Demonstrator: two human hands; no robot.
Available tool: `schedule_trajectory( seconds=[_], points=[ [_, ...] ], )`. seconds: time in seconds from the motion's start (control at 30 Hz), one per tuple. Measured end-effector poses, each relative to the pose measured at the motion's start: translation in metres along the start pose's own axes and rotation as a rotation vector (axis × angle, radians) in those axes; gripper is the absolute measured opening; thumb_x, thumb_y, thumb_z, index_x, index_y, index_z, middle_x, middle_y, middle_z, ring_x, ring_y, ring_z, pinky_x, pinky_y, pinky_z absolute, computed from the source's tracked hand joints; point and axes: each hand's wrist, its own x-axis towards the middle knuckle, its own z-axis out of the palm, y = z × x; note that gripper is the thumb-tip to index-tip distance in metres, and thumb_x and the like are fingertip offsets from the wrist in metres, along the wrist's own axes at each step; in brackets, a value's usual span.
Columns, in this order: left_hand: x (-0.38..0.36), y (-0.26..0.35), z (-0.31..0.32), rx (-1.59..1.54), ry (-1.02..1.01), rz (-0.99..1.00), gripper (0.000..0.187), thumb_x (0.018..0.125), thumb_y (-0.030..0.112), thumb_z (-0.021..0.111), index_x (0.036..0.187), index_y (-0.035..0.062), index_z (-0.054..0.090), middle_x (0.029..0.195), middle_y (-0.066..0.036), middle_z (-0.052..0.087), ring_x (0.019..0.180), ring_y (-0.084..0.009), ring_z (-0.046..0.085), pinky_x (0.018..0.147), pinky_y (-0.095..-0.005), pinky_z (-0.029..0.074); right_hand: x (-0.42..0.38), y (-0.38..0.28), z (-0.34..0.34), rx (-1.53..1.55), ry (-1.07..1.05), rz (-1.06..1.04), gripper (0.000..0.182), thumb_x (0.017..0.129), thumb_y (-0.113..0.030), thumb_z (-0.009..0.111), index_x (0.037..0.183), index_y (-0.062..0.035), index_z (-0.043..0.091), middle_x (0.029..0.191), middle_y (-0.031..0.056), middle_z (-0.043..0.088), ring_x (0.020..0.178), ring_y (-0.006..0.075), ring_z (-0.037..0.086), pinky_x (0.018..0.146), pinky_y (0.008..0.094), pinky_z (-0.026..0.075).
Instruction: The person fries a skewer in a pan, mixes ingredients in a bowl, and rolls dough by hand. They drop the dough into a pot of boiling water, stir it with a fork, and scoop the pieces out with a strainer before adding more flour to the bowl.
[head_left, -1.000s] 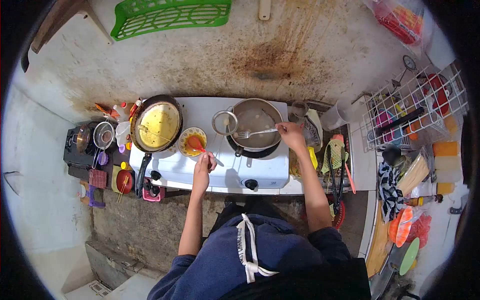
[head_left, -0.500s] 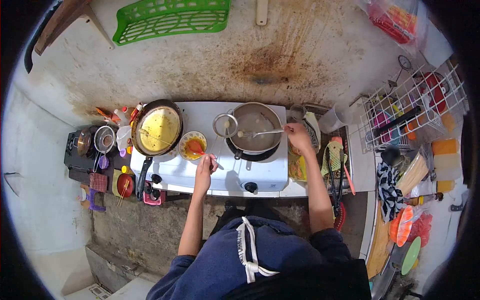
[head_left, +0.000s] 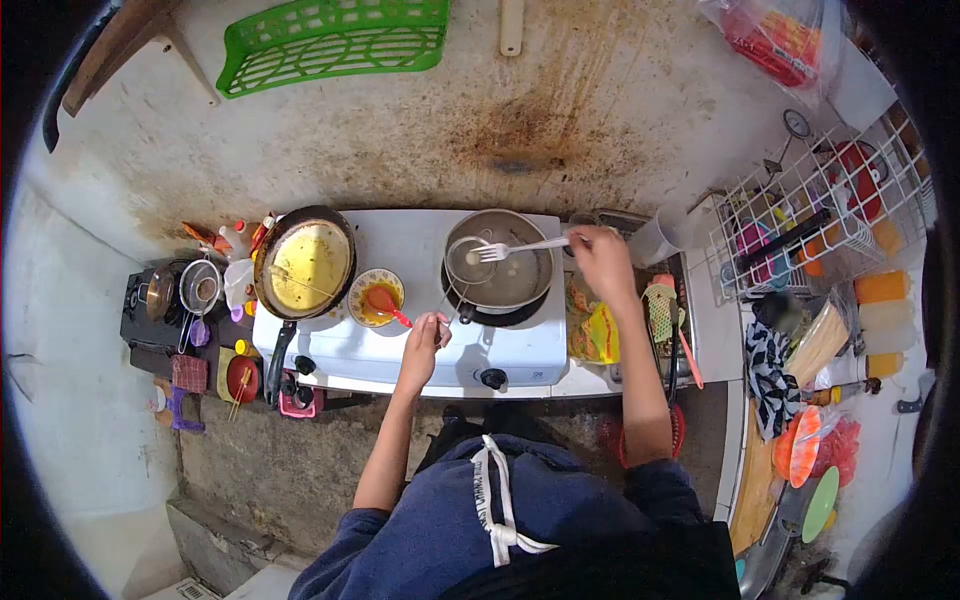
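My left hand (head_left: 427,335) is closed on the thin handle of a small wire strainer (head_left: 456,268), whose round head is over the pot (head_left: 545,288). A small pale piece (head_left: 473,258) shows in the strainer. In my right hand (head_left: 600,258) is a fork (head_left: 525,246), its tines pointing left over the strainer's edge. Cloudy liquid fills the pot, with pale bits in it. Close to my left hand stands a patterned bowl (head_left: 360,314) holding orange-yellow liquid and a red spoon (head_left: 388,303).
On the left burner of the white stove (head_left: 425,228) sits a frying pan (head_left: 345,235) with a yellow layer inside. Tongs and a pink-handled utensil (head_left: 690,355) lie right of the stove. A white wire rack (head_left: 790,225) stands at the right. A green basket (head_left: 330,45) hangs on the wall.
The strainer has moved right, from beside the pot's left rim to over its liquid, and my left hand moved right with it. The fork has shifted slightly up. The whole view has shifted a little.
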Motion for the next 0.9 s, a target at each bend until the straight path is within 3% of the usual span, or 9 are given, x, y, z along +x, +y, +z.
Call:
schedule_trajectory(
  seconds=[0.07, 0.2, 0.37, 0.43, 0.5, 0.63, 0.9],
  points=[
    [0.0, 0.005, 0.004, -0.019, -0.014, -0.032, 0.029, 0.091, 0.029, 0.029, 0.086, 0.006, 0.045, 0.057, 0.003, 0.035, 0.054, -0.0057, 0.03, 0.051, -0.0193, 0.023, -0.003, -0.023, -0.002, -0.123, 0.118, -0.234, 0.017, 0.074, -0.014, 0.052, 0.076, 0.0005, 0.062, 0.077, 0.0171, 0.06, 0.074, 0.0309, 0.055, 0.071, 0.038, 0.042],
    [0.0, 0.009, 0.005, -0.042, -0.019, -0.014, 0.029, 0.091, 0.029, 0.028, 0.086, 0.0063, 0.045, 0.057, 0.003, 0.035, 0.054, -0.0057, 0.03, 0.051, -0.0195, 0.024, -0.002, -0.029, -0.01, -0.137, 0.141, -0.236, 0.017, 0.075, -0.014, 0.052, 0.076, 0.0, 0.061, 0.077, 0.0169, 0.059, 0.073, 0.0311, 0.055, 0.069, 0.0381, 0.042],
    [-0.001, 0.008, -0.007, -0.042, 0.022, 0.021, 0.031, 0.092, 0.03, 0.028, 0.087, 0.0054, 0.046, 0.057, 0.003, 0.034, 0.054, -0.0057, 0.03, 0.051, -0.0192, 0.024, 0.004, 0.004, -0.018, -0.145, 0.233, 0.003, 0.018, 0.078, -0.016, 0.051, 0.08, -0.0016, 0.062, 0.078, 0.0169, 0.059, 0.074, 0.0322, 0.055, 0.068, 0.0392, 0.042],
    [-0.003, 0.015, -0.009, -0.068, 0.034, 0.043, 0.031, 0.092, 0.032, 0.029, 0.088, 0.006, 0.045, 0.057, 0.003, 0.034, 0.054, -0.0055, 0.03, 0.051, -0.0192, 0.024, 0.005, 0.027, -0.006, -0.101, 0.205, 0.035, 0.018, 0.078, -0.019, 0.053, 0.079, -0.0039, 0.062, 0.078, 0.0174, 0.059, 0.074, 0.0329, 0.056, 0.066, 0.041, 0.043],
    [-0.005, 0.02, -0.012, -0.044, 0.077, 0.017, 0.031, 0.091, 0.032, 0.029, 0.088, 0.0064, 0.045, 0.058, 0.003, 0.035, 0.054, -0.0055, 0.03, 0.051, -0.0193, 0.024, 0.007, 0.05, 0.015, -0.17, 0.015, 0.066, 0.019, 0.077, -0.023, 0.054, 0.079, -0.0066, 0.063, 0.078, 0.0171, 0.059, 0.074, 0.033, 0.056, 0.065, 0.042, 0.043],
    [-0.005, 0.022, -0.017, -0.051, 0.089, 0.012, 0.031, 0.091, 0.033, 0.029, 0.087, 0.0066, 0.045, 0.058, 0.003, 0.035, 0.055, -0.0054, 0.03, 0.051, -0.0191, 0.023, 0.008, 0.058, 0.053, -0.458, -0.139, -0.001, 0.022, 0.08, -0.024, 0.048, 0.08, -0.0079, 0.063, 0.071, 0.0133, 0.06, 0.069, 0.0326, 0.056, 0.062, 0.0419, 0.043],
    [-0.008, 0.023, -0.016, -0.057, 0.121, 0.002, 0.031, 0.092, 0.032, 0.03, 0.086, 0.0062, 0.045, 0.057, 0.004, 0.032, 0.054, -0.0051, 0.027, 0.049, -0.0194, 0.02, 0.009, 0.044, 0.097, -0.422, -0.186, 0.005, 0.022, 0.08, -0.028, 0.048, 0.082, -0.0121, 0.064, 0.078, 0.0111, 0.061, 0.075, 0.0264, 0.057, 0.072, 0.0416, 0.039]
  ],
)
